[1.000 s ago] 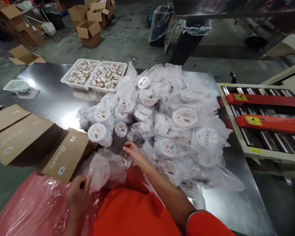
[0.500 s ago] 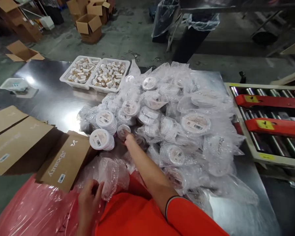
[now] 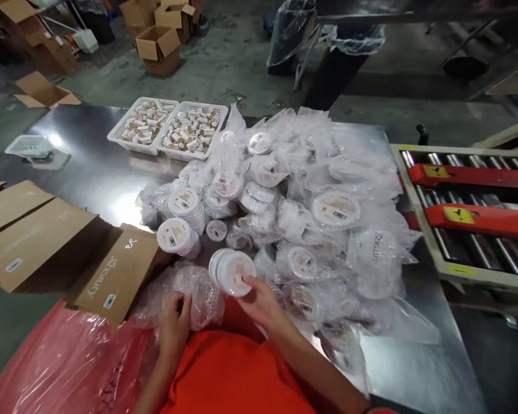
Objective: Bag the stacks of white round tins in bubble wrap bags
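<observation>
My right hand (image 3: 259, 302) grips a short stack of round white discs (image 3: 233, 273), tilted, its thumb on the top face. My left hand (image 3: 176, 322) is half curled, thumb and fingers slightly apart, with nothing visible between them. Just beyond it lies crumpled clear plastic (image 3: 198, 290). Two loose stacks of labelled white discs stand ahead, a nearer stack (image 3: 174, 236) and a farther stack (image 3: 185, 202). Between these stacks and the bagged pile sits a smaller round disc with a printed label (image 3: 216, 230).
Bagged white discs (image 3: 336, 210) are heaped over the table's middle and right. Two white baskets (image 3: 183, 155) hold small bottles. Cardboard boxes (image 3: 112, 276) stand left, above red plastic (image 3: 69, 362). A roller conveyor (image 3: 449, 267) runs along the right.
My right hand has drawn back from the small labelled disc toward my body and now holds the white disc stack. My left hand has shifted right and slightly forward.
</observation>
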`<action>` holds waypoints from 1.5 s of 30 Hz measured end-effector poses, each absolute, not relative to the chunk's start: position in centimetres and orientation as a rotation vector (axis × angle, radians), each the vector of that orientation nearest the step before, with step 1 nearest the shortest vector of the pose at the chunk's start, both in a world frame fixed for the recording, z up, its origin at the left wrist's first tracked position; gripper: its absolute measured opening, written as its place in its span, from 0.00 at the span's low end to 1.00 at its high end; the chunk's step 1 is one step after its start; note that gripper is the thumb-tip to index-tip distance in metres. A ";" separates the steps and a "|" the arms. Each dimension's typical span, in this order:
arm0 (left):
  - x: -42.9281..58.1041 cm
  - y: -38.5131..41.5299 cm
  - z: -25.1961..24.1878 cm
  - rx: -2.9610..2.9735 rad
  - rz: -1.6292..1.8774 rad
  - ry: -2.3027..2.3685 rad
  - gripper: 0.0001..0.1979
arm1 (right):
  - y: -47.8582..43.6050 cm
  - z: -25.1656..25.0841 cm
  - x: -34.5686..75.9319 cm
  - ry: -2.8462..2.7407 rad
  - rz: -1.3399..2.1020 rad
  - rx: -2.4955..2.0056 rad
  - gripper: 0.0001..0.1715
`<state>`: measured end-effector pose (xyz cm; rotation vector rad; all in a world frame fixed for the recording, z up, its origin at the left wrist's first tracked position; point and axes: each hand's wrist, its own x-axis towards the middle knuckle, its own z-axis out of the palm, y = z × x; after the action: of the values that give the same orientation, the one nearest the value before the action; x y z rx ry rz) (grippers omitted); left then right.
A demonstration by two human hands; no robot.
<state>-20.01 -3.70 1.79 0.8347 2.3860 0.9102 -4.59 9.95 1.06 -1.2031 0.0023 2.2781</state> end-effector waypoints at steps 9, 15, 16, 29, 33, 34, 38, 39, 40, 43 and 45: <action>-17.2 -3.3 2.5 1.147 0.903 2.250 0.19 | 4.5 1.9 -3.3 -0.221 2.240 -1.163 0.23; -16.4 -4.0 3.5 1.381 0.887 2.293 0.17 | 4.0 1.7 -2.4 -0.435 2.233 -1.163 0.27; -16.4 -4.0 3.7 1.401 0.890 2.303 0.18 | 4.0 1.6 -2.2 -0.425 2.286 -1.123 0.27; -15.7 -4.5 3.3 1.732 1.179 2.272 0.10 | 3.8 2.7 -2.1 -1.636 1.764 -1.235 0.38; -15.2 -5.0 3.0 1.859 1.085 2.037 0.09 | 4.1 2.9 -2.4 -1.693 1.709 -1.282 0.43; -15.1 -5.1 3.0 1.827 1.039 2.007 0.10 | 4.2 2.8 -2.5 -1.709 1.657 -1.291 0.43; -14.9 -5.0 3.1 1.487 1.110 2.101 0.12 | 3.9 2.7 -3.1 -1.856 1.406 -1.235 0.40; -14.9 -4.9 3.2 1.435 1.131 2.128 0.12 | 3.9 2.6 -3.3 -1.865 1.413 -1.235 0.38; -14.7 -4.8 3.2 1.432 1.116 2.140 0.12 | 3.8 2.5 -3.4 -1.848 1.438 -1.258 0.37; -14.3 -4.4 2.9 1.515 0.893 2.201 0.12 | 3.6 2.1 -3.5 -1.721 1.407 -1.388 0.35; -14.1 -4.1 2.5 1.464 0.753 2.283 0.11 | 3.3 1.8 -3.4 -1.668 1.295 -1.418 0.35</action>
<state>-14.10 -4.12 2.53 1.4645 2.2832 0.7526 -3.37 3.34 1.81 -1.4175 -1.6679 1.2946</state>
